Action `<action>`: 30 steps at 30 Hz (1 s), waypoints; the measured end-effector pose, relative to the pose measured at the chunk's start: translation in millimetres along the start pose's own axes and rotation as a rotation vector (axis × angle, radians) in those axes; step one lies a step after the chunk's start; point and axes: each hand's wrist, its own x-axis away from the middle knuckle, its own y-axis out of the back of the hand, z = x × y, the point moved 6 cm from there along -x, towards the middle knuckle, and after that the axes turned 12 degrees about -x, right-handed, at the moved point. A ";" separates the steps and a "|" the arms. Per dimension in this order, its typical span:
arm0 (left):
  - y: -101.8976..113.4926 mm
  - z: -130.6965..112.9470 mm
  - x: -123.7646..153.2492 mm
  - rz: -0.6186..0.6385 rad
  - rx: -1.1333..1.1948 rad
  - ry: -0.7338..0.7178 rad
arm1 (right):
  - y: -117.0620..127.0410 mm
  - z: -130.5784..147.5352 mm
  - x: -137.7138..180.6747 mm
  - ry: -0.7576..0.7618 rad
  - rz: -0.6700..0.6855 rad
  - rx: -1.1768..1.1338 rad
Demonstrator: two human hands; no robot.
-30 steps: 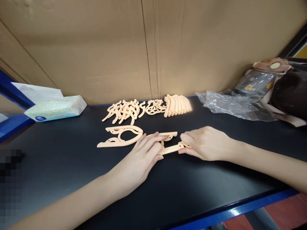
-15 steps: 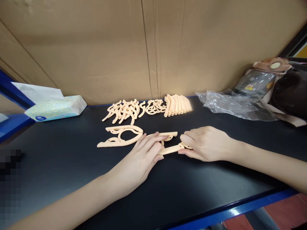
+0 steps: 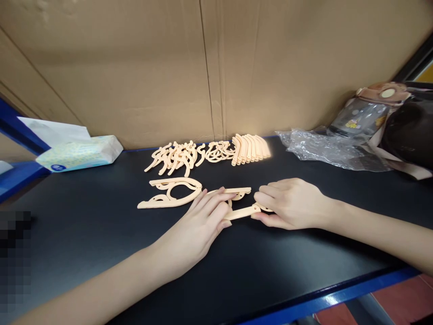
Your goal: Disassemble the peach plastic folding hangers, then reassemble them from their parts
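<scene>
My left hand (image 3: 203, 221) lies over a beige plastic folding hanger (image 3: 241, 212) on the table, its fingers and thumb wrapped round the middle. Both hanger arms stick out to the right. At the end of the nearer arm, my closed right hand (image 3: 294, 205) pinches a small curved beige piece (image 3: 264, 207), mostly hidden by the fingers. It meets the arm by a small round hole; whether they are joined I cannot tell. Another folding hanger (image 3: 162, 204) lies folded just left of my left fingers, with its two arms pointing left.
Along the back lie a heap of curved hook pieces (image 3: 179, 158), some thin rounded pieces (image 3: 219, 153) and a row of hanger arms (image 3: 250, 151). A tissue pack (image 3: 81, 153) is at the left. Clear plastic wrapping (image 3: 318, 149), a bottle (image 3: 358, 117) and a dark bag (image 3: 409, 131) occupy the right.
</scene>
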 end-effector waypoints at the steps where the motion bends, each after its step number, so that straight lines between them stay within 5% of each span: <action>1: -0.1 0.3 0.1 0.001 0.004 0.003 | 0.3 -0.2 -0.1 -0.003 -0.006 -0.001; 14: 2.9 1.6 0.4 0.022 0.086 0.043 | 4.3 -0.3 -0.2 0.018 -0.044 -0.039; 30: 3.4 12.7 2.4 0.000 0.031 0.160 | -2.6 1.5 -0.6 -0.033 0.174 -0.567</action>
